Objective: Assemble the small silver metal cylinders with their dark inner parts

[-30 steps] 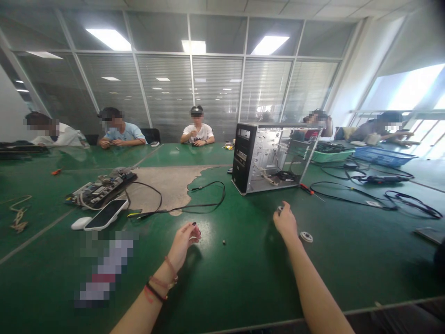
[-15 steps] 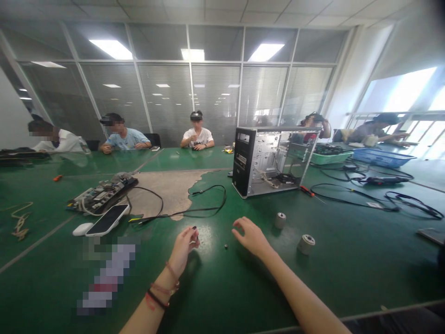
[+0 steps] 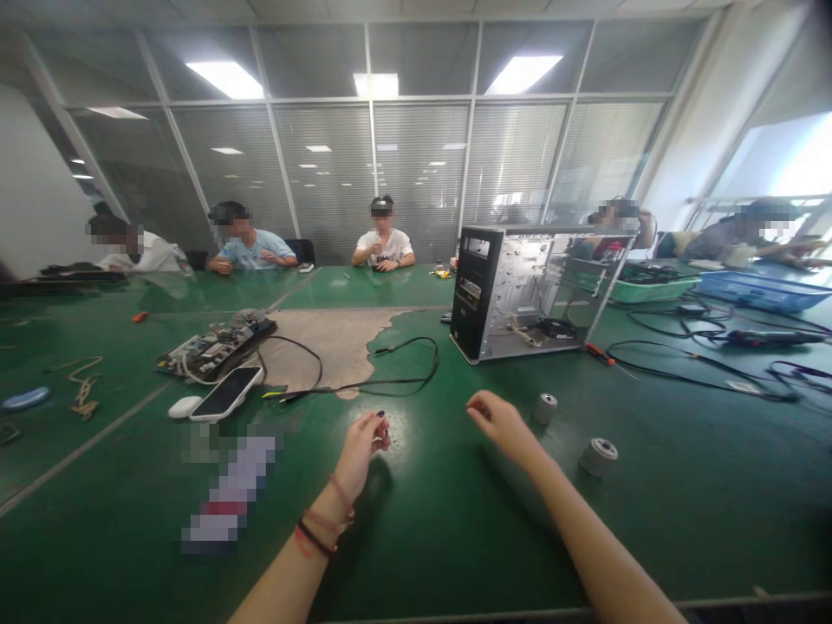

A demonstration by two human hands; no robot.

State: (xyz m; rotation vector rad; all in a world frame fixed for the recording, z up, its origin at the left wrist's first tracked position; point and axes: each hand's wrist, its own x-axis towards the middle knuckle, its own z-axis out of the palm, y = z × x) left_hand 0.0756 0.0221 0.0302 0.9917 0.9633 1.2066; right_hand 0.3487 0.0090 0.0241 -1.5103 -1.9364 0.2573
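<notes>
My left hand point(image 3: 365, 438) is closed in a pinch above the green table point(image 3: 416, 537). At its fingertips is a small dark piece point(image 3: 381, 415), too small to name. My right hand point(image 3: 507, 425) hovers to the right, its fingers curled together. Whatever lies between those fingers is hidden. Just beyond the right hand stands a small metal cylinder point(image 3: 546, 408), upright. A larger metal cylinder point(image 3: 599, 457) stands nearer to my right forearm. Neither hand touches the cylinders.
An open computer case point(image 3: 477, 299) stands behind the right hand, with a screwdriver point(image 3: 599, 354) beside it. To the left lie a phone point(image 3: 227, 394), a circuit board assembly point(image 3: 217, 347) and a black cable point(image 3: 390, 386). Baskets point(image 3: 763, 293) and several people are farther back.
The small dark piece on the table between my hands is no longer visible. My right hand's fingers have curled closer together. The view has shifted, moving the scene rightward and slightly up.
</notes>
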